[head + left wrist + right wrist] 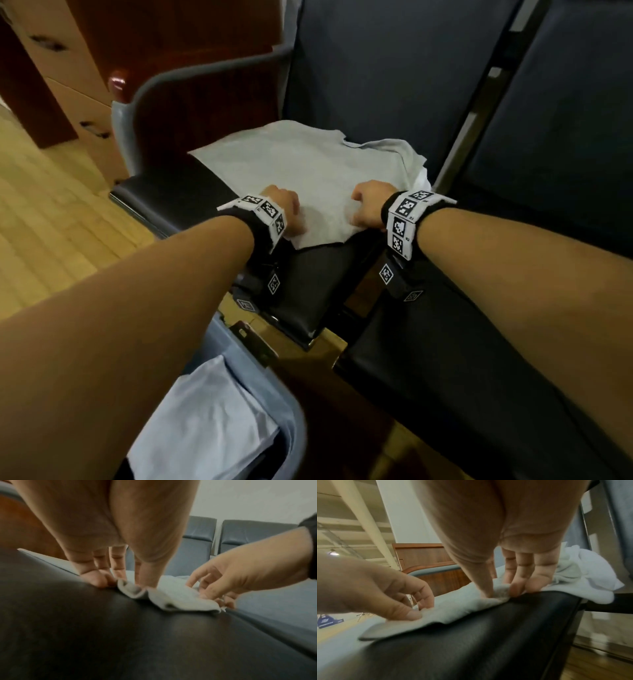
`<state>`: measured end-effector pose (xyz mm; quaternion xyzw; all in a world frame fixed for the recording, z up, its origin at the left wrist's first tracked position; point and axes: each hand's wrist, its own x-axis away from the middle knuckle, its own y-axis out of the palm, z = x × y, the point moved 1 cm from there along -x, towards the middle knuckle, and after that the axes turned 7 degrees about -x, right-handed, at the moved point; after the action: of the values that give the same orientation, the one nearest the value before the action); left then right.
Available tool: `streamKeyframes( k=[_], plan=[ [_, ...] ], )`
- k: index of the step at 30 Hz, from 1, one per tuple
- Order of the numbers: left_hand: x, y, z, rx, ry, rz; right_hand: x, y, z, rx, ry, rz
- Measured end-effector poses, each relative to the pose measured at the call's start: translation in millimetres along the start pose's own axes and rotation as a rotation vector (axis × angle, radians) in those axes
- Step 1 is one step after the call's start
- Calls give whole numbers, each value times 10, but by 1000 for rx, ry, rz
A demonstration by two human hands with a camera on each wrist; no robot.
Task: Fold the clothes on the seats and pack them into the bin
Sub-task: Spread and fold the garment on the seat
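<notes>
Both hands' fingers pinching grey garment hem; bin apparently head-view only.

Count as seen from the head view: two hands, the left hand and the right hand; one grey garment on the left seat; two seats, the second seat at right; one bin near left, holding one folded white garment.

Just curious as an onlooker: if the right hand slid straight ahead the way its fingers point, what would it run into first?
Probably more of the grey garment it pinches, then the seat's backrest; depth is unclear.
</notes>
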<state>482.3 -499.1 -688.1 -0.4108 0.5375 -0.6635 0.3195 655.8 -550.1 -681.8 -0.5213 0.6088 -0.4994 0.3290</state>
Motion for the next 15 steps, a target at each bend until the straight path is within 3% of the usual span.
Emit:
streamKeyframes(
  k=[4, 7, 9, 12, 15],
  plan=[
    [-62, -50, 71, -19, 6, 72, -40, -16, 64, -67, -34, 136],
    [-29, -190, 22, 138, -33, 142, 10, -129, 84, -162, -36, 203],
    [46, -333, 7, 351, -39, 208, 105, -196, 46, -320, -73, 171],
    [228, -643, 33, 554, 17, 335, 305, -285, -50, -632, -114, 11],
    [460, -941, 105, 690, 120, 371, 411, -419, -130, -452, -186, 130]
  ],
)
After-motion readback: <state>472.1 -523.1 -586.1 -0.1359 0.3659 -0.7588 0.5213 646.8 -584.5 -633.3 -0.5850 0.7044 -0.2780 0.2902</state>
